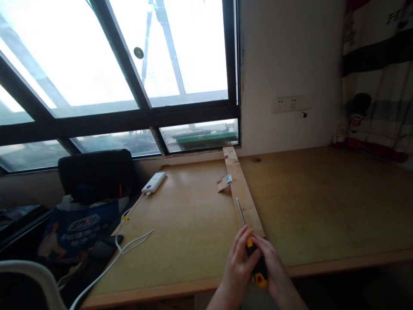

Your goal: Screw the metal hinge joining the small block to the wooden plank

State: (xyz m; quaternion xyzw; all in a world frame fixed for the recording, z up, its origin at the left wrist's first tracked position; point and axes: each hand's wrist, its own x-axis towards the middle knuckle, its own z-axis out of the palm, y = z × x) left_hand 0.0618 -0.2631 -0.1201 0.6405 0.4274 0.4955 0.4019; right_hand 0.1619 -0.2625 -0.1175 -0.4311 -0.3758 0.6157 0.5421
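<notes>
Both hands are closed around a screwdriver (pixel 260 270) with a yellow and black handle, its thin metal shaft pointing up and away. My left hand (pixel 238 258) wraps the handle from the left, near the shaft. On the other side, my right hand (pixel 271 260) grips the same handle. Beyond the hands lies a long wooden board (pixel 242 189) on the table, and the screwdriver's tip appears over its near half. A small metal hinge (pixel 229 178) sits at the board's left edge, with a short wood piece (pixel 222 185) beside it. Whether the tip touches the board, I cannot tell.
A white power bank (pixel 154 183) with a white cable (pixel 138 238) lies on the left of the wooden table (pixel 180 241). Left of the table are a black chair (pixel 97 172) and a blue bag (pixel 84 228). Behind stands a window, with a wall socket (pixel 292 103) to its right.
</notes>
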